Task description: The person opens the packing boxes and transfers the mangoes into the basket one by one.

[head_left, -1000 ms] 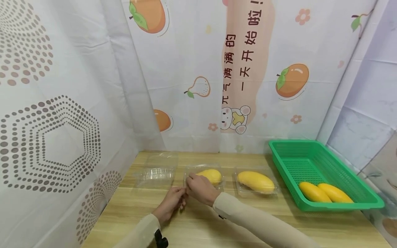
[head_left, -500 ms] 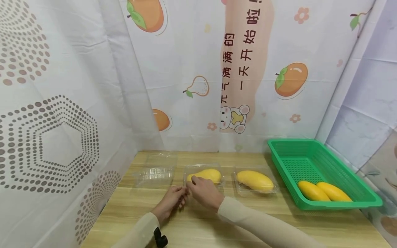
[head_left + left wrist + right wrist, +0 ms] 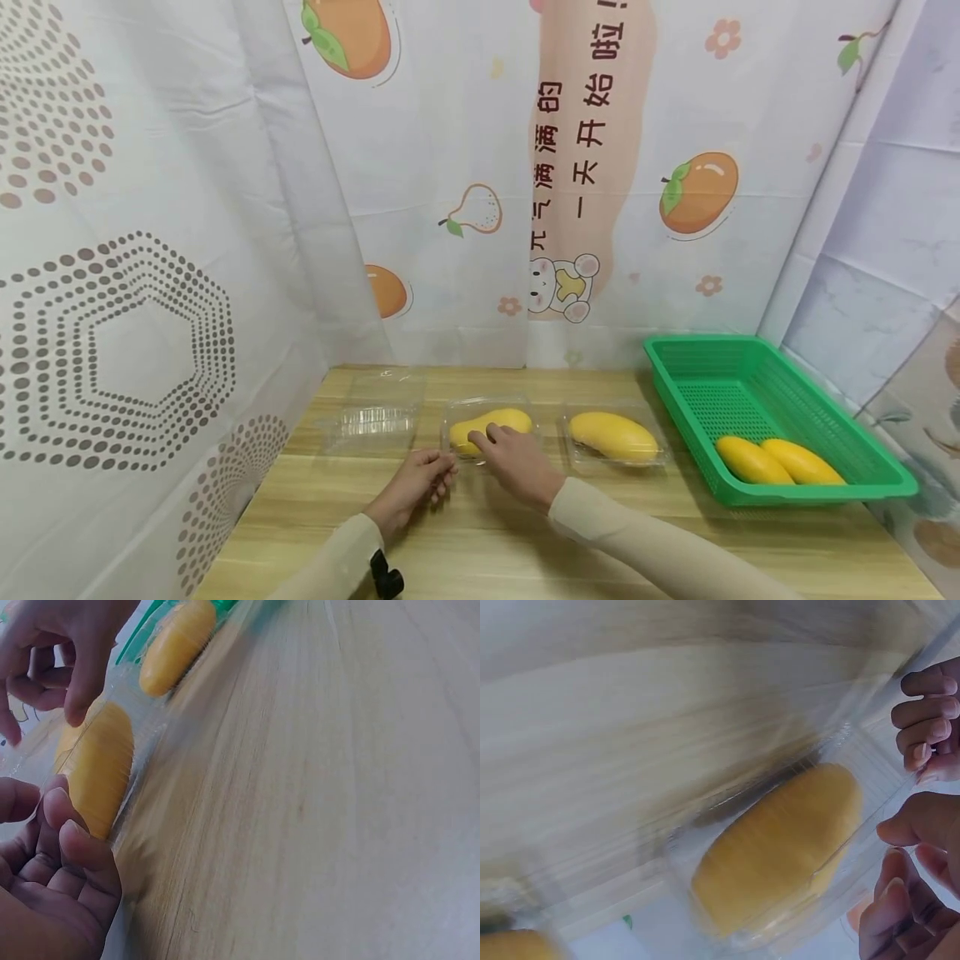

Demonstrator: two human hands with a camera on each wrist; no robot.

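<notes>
In the head view, a yellow mango lies in a clear plastic clamshell box at the middle of the table. My left hand is at the box's front left corner, thumb and fingertips pinching its edge. Close over the front of this box is my right hand, its thumb and index finger apart in the left wrist view and its other fingers loosely bent. The right wrist view shows the mango through the plastic, with fingertips of both hands along one side of the box.
To the right stands another clear box with a mango. An open clear box without fruit is at the left. A green basket holding two mangoes stands at far right. Curtains hang behind the wooden table.
My right hand has shifted right along the front of the middle box, away from the left hand, uncovering more of the mango. The left hand has stayed at the corner.
</notes>
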